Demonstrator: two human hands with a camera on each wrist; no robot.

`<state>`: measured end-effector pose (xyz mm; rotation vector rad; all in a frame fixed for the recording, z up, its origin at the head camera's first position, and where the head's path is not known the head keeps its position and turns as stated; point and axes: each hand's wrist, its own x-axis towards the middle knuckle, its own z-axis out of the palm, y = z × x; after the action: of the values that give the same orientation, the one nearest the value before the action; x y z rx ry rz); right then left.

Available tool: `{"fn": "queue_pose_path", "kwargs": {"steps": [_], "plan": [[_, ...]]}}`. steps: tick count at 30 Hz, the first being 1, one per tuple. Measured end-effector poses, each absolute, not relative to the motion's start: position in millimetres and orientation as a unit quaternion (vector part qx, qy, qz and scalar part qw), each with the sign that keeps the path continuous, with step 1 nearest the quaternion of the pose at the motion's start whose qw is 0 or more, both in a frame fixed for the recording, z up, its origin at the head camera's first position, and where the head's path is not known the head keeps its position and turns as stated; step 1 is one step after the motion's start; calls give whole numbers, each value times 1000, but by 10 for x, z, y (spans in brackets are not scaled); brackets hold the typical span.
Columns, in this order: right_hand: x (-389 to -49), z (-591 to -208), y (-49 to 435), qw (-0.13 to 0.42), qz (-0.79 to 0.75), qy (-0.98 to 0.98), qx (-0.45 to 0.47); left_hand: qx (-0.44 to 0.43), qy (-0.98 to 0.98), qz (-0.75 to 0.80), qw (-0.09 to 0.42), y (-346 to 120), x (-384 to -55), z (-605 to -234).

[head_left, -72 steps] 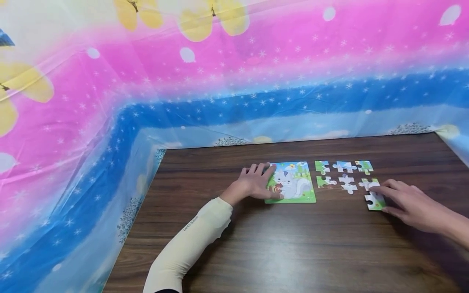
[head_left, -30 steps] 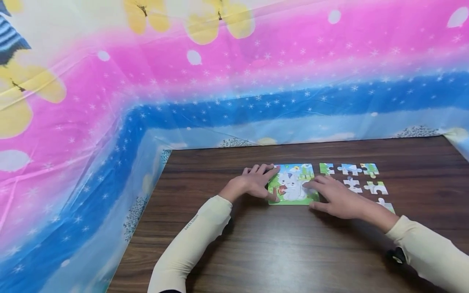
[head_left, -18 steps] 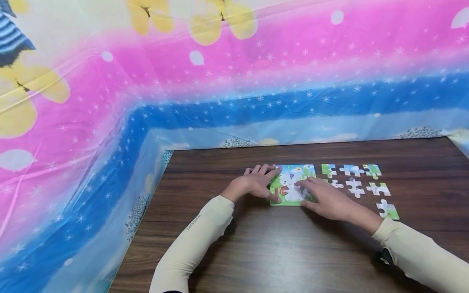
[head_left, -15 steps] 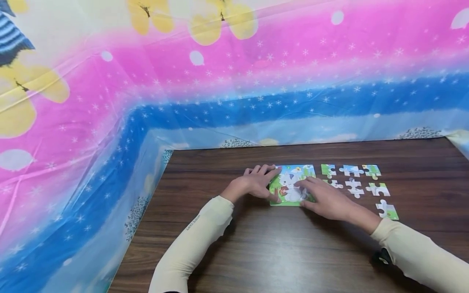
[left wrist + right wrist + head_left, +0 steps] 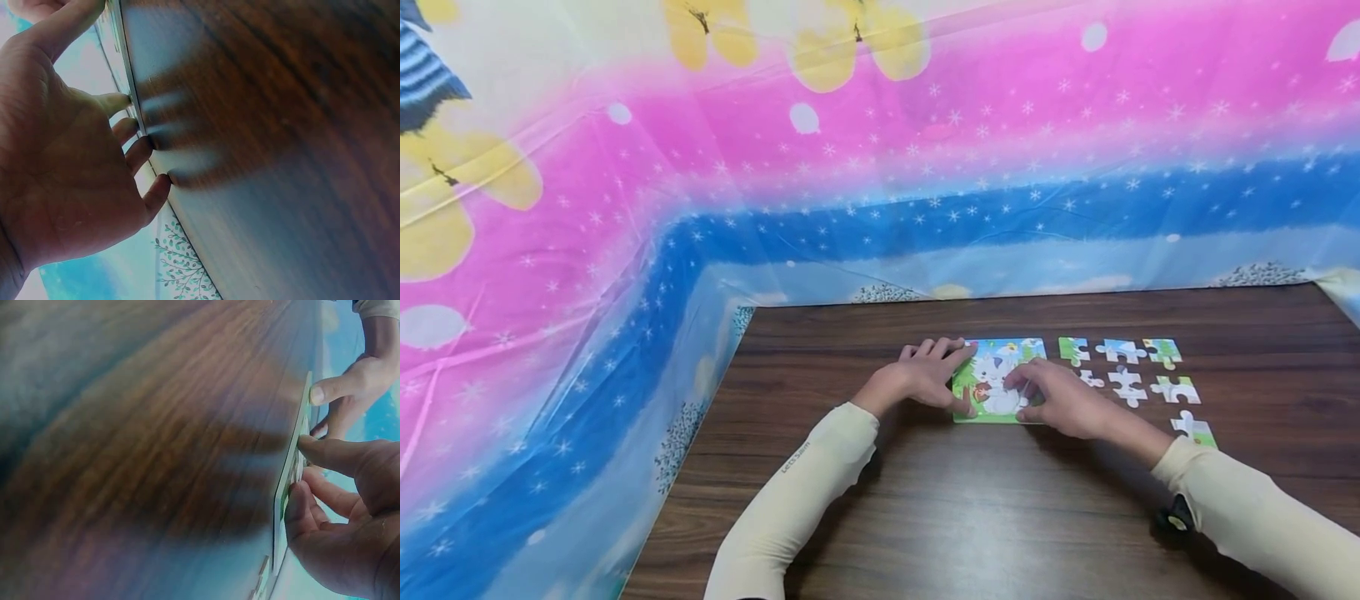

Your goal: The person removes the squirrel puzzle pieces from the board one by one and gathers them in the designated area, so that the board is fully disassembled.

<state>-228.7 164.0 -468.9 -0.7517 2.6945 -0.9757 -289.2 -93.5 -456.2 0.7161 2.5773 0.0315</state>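
Note:
A square jigsaw puzzle with a white squirrel picture lies flat on the dark wooden table. Spread fingers of my left hand rest on its left side; the left wrist view shows that hand's palm beside the thin board edge. From the right, my right hand reaches over the puzzle's lower right part, thumb and fingers bent and touching its surface in the right wrist view. Whether they pinch a piece there is hidden. Nearest the right forearm is a loose white-and-green puzzle piece.
Several loose puzzle pieces lie in rows right of the puzzle, among them a corner piece and a white piece. A patterned pink and blue cloth hangs behind and left of the wooden table.
My right hand has let go of the lower right piece and moved left onto the puzzle. Its thumb and fingers have lately drawn closer together. The left hand has stayed in place.

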Motion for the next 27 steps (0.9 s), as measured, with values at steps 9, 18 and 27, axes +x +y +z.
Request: {"fn": "queue_pose_path", "kwargs": {"steps": [9, 18, 27], "plan": [[-2337, -4652, 1675, 102, -335, 900, -260, 269, 937, 21, 224, -934, -2791, -4427], [-2338, -4647, 1684, 87, -313, 904, -276, 272, 934, 39, 227, -959, -2797, -4387], [-2316, -4691, 1716, 88, -320, 903, -273, 271, 933, 47, 233, -972, -2785, -4421]]}}
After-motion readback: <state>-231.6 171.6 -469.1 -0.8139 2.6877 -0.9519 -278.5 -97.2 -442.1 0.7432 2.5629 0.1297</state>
